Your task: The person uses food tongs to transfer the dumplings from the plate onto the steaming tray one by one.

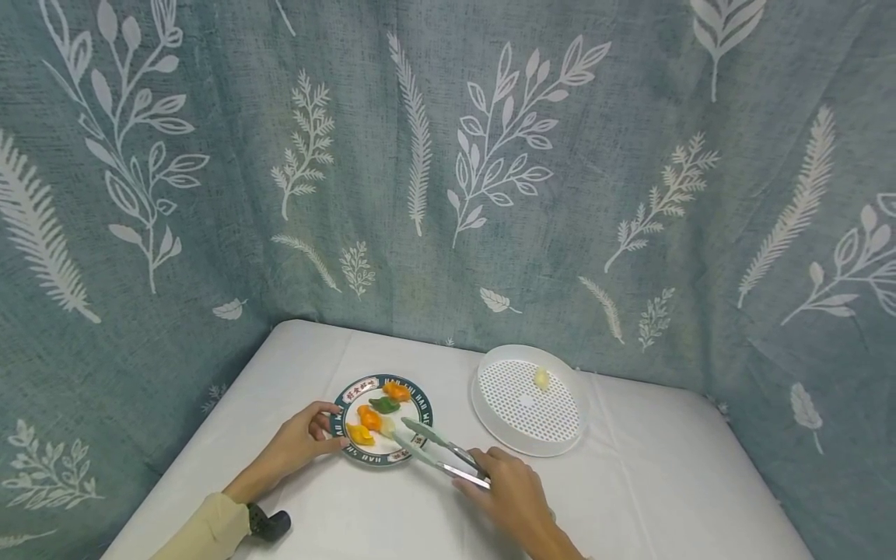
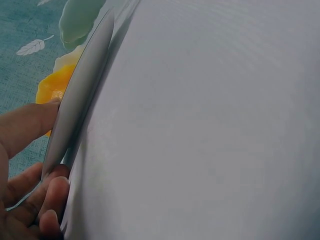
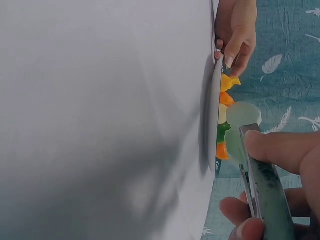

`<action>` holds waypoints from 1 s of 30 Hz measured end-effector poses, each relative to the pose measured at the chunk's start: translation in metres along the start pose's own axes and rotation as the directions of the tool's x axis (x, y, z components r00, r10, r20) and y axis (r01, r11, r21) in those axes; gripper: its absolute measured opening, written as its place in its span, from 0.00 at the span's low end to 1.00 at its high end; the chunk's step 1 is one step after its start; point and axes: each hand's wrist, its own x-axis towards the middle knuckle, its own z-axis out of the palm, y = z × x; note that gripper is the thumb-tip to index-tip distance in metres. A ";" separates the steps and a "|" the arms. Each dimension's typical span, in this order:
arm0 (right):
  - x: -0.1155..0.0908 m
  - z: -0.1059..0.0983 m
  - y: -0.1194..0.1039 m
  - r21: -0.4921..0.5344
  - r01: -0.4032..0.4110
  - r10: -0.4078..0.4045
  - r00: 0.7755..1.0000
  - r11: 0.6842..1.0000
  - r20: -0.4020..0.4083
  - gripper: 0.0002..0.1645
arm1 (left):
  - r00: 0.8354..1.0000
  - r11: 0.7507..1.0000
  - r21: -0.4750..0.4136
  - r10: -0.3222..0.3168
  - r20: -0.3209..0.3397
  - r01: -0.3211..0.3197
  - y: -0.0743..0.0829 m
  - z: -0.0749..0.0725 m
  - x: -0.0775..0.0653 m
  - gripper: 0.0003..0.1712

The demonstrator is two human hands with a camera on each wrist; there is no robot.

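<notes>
At the left side of a round plate [image 1: 367, 457] with a dark green patterned rim, my left hand [image 1: 301, 435] pinches the edge, thumb above and fingers lower. On the plate lie dumpling-shaped pieces: orange [image 1: 397, 390], green [image 1: 384, 405], another orange [image 1: 369, 418], yellow [image 1: 360, 435] and a pale one [image 1: 387, 425]. My right hand [image 1: 514, 490] grips metal tongs [image 1: 425, 432] with pale green tips. The spread tips reach over the plate's right side, close beside the pale piece. Seen edge-on in the right wrist view, the tips [image 3: 244, 115] overlap the pieces.
A white round steamer tray [image 1: 493, 432] with a perforated base stands right of the plate, holding one pale yellow piece [image 1: 542, 379]. White cloth [image 1: 616, 498] covers the table. Behind and at both sides hangs a leaf-patterned curtain [image 1: 392, 295]. A black object [image 1: 269, 525] is at the left wrist.
</notes>
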 end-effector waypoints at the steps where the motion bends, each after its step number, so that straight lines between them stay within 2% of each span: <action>1: 0.000 0.002 -0.001 0.000 0.004 -0.004 1.000 1.000 0.002 0.22 | 1.000 1.000 -0.002 0.002 -0.001 -0.002 0.000 0.000 0.000 0.38; 12: 0.010 0.014 -0.012 -0.028 -0.026 0.026 1.000 0.999 0.007 0.26 | 1.000 1.000 -0.024 0.012 0.000 -0.012 -0.002 -0.002 0.000 0.38; 16: 0.015 0.016 -0.016 -0.035 -0.038 0.039 0.999 0.999 0.023 0.28 | 1.000 1.000 -0.002 0.009 -0.006 -0.009 -0.002 -0.001 0.000 0.38; 24: 0.017 0.019 -0.013 -0.026 0.025 -0.025 1.000 0.999 0.007 0.27 | 1.000 1.000 0.019 0.000 -0.013 0.000 0.000 0.000 0.000 0.38; 30: 0.016 0.017 -0.010 -0.015 0.019 -0.020 1.000 1.000 -0.021 0.24 | 1.000 1.000 0.018 0.010 -0.014 -0.010 0.001 0.000 -0.001 0.39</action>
